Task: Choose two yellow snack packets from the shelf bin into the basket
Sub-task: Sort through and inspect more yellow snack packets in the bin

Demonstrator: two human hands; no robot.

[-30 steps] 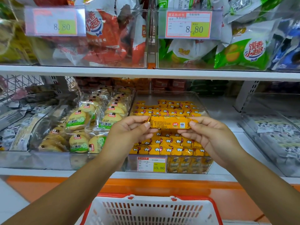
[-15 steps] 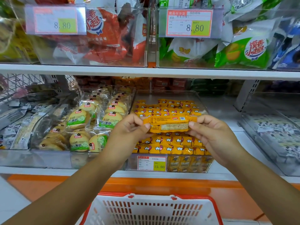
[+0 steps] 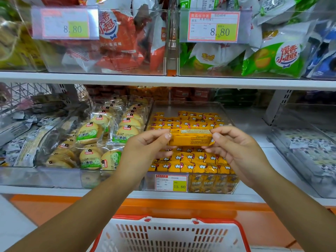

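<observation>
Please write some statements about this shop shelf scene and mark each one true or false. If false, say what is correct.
1. The left hand and the right hand pinch one yellow plastic snack packet by its two ends. True.
2. That packet lies in the white slotted plastic basket with red rim. False: it is held up in front of the clear bin of yellow packets.
3. The price label on that bin reads 15.80. True.
4. The round biscuits in clear wrappers sit right of that bin. False: they sit left of it.
</observation>
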